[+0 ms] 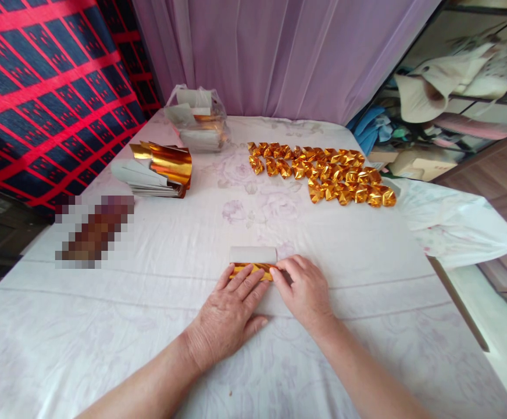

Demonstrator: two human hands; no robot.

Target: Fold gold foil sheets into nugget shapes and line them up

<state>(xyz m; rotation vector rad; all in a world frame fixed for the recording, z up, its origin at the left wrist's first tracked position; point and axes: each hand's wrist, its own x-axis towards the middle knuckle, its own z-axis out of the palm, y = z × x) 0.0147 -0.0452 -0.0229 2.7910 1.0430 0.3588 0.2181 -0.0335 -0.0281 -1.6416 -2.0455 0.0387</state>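
A sheet of gold foil paper (253,254) lies before me, its far part pale grey and its near part folded over to show a gold strip. My left hand (236,308) rests flat across that strip, fingers stretched out and thumb apart. At the strip's right end, my right hand (303,288) pinches the edge between thumb and forefinger. Farther off to the right sit rows of folded gold foil pieces (323,169). A stack of foil paper (161,171), grey and gold, stands bent at the back left.
Behind the stack is a clear plastic bag (199,119) with more paper. A flowered cloth (149,320) covers the table. A blurred patch (96,233) hides something at the left. White plastic (463,221) hangs past the right edge, beside a loaded shelf (449,99).
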